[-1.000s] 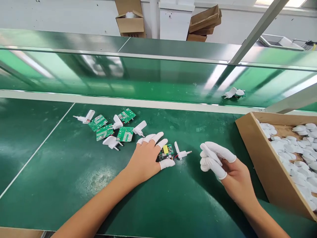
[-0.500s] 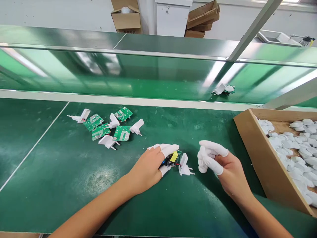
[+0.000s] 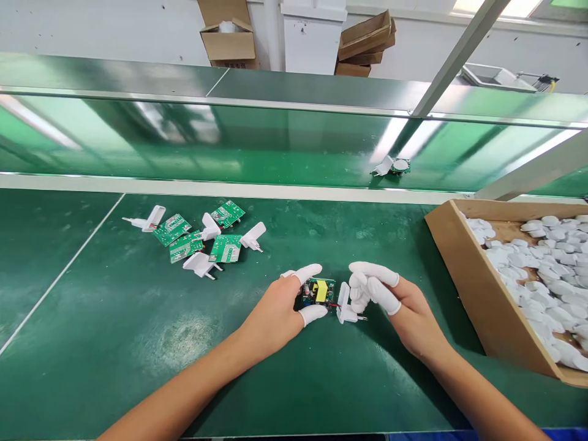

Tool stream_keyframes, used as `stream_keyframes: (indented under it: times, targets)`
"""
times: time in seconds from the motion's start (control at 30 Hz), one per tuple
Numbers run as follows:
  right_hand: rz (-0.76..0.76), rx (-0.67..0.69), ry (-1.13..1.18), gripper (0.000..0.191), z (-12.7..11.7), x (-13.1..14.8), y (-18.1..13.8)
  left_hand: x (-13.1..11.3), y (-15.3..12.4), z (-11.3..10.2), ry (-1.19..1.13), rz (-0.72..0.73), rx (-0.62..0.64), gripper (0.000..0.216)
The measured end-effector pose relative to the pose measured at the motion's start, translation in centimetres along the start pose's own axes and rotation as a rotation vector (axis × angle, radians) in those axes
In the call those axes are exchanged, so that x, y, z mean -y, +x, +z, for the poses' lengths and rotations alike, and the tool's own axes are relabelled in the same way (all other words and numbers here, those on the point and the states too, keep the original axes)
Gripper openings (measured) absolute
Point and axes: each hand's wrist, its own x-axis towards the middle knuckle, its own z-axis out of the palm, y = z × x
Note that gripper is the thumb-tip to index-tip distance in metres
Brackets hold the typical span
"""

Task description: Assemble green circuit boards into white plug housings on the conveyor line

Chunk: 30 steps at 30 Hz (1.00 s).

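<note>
Left hand closed around a board, thumb along the near edge, white-cotted fingers along the far edge, board flat on the tabletop. Yellow part on top of the board; thin red wire leading toward a white plug housing, just to the right of the board, prongs pointing right. Right hand curled, cotted fingers bunched at the housing's right side; contact or mere nearness impossible to tell, no clear grip on show.

Step in hand, as judged: pairing of this wired board with its housing. Next move, as judged: housing brought up to the board, wire kept free of pinching.

Farther up the tabletop, a loose group of green boards and housings, apart from both hands. To the right, a cardboard tray of white pieces, exact kind unclear. On the upper belt, one more board-and-housing set. Underside of the held board hidden; wire ends blocked by fingers and housing, connection not verifiable.
</note>
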Motion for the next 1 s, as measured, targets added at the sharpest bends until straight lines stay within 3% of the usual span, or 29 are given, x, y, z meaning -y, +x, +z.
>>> stream_keyframes:
  times: [0.13, 0.3, 0.43, 0.6, 0.8, 1.0]
  targets:
    - [0.098, 0.009, 0.252, 0.024, 1.3, 1.5, 0.4, -0.2, 0.0, 0.1, 0.067, 0.056, -0.073, 0.035]
    - [0.146, 0.155, 0.218, 0.026, 4.4, 3.4, 0.9, 0.1, 0.2, 0.1, 0.129, 0.199, -0.155, 0.020]
    - [-0.057, 0.193, -0.152, 0.020, 5.8, 3.5, 1.3, 0.7, 0.5, 0.0, 0.063, 0.305, -0.181, 0.025]
    - [-0.469, 0.078, -0.601, 0.021, 4.4, 2.7, 1.7, 0.9, 1.0, -0.4, 0.007, 0.283, -0.158, 0.021]
    - [-0.511, 0.094, -0.790, 0.037, 3.0, 2.4, 1.4, 0.7, 1.1, -0.5, -0.122, 0.246, -0.098, 0.020]
    - [-0.563, 0.040, -0.695, 0.049, 2.7, 2.6, 0.7, -0.2, 0.1, -1.3, -0.379, 0.264, -0.058, 0.023]
